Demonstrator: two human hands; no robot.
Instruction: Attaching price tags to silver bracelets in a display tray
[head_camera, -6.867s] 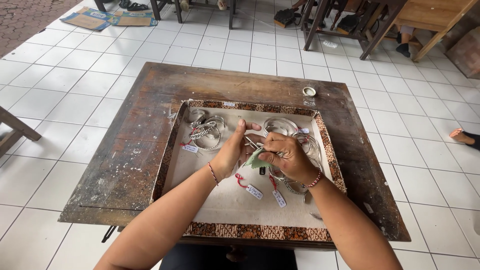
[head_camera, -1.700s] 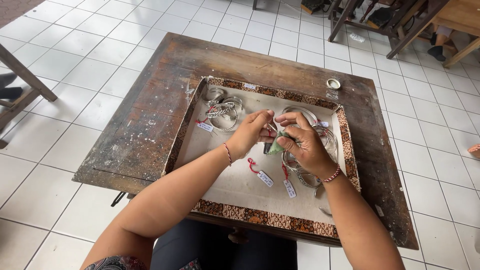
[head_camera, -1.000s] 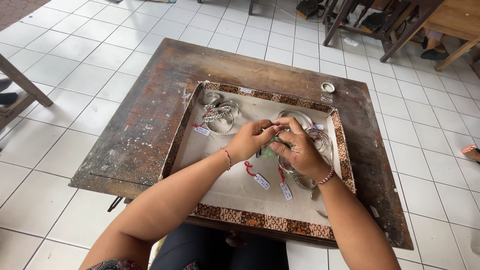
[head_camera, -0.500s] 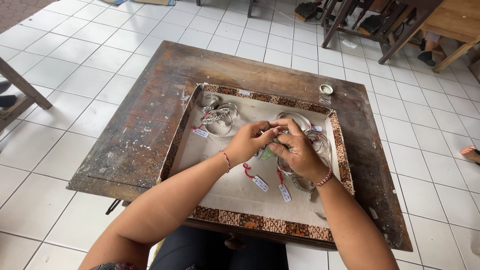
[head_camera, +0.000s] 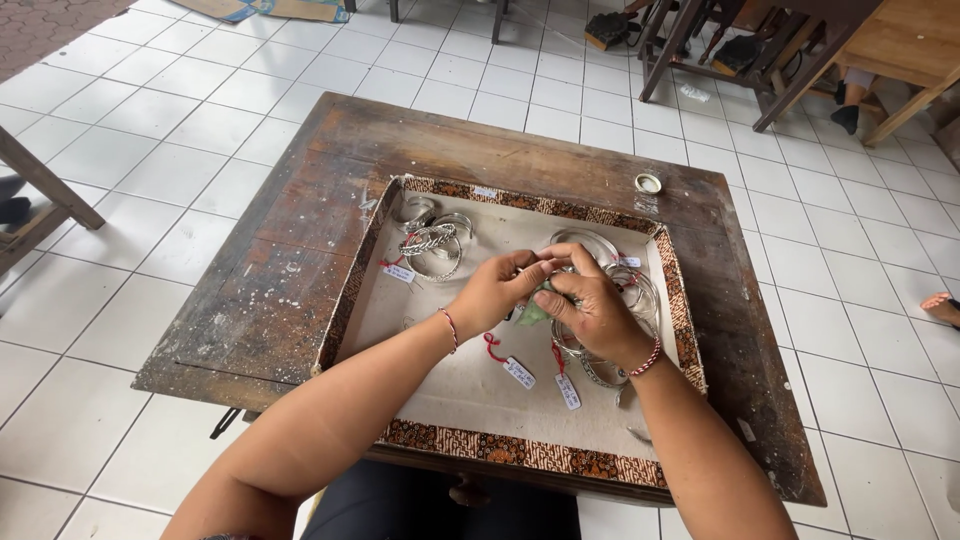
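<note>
Over the middle of a shallow tray (head_camera: 520, 455) with a patterned border, both of my hands meet. My left hand (head_camera: 492, 291) pinches a small silver piece of jewellery, mostly hidden by the fingers. My right hand (head_camera: 590, 308) presses a small green cloth (head_camera: 533, 313) against that piece. Two red-stringed paper tags (head_camera: 519, 372) lie on the tray's pale lining just below my hands. A pile of silver bangles (head_camera: 640, 290) sits under and to the right of my right hand.
Another cluster of silver bangles (head_camera: 430, 245) with a tag lies in the tray's far left corner. The tray rests on a worn dark wooden table (head_camera: 280, 280). A small round lid (head_camera: 649, 183) sits on the table's far side. White floor tiles and wooden furniture legs surround it.
My hands stay together over the tray, with the right fingers shifting slightly over the cloth and the piece. The camera view has drifted a little; the tray's contents have not moved.
</note>
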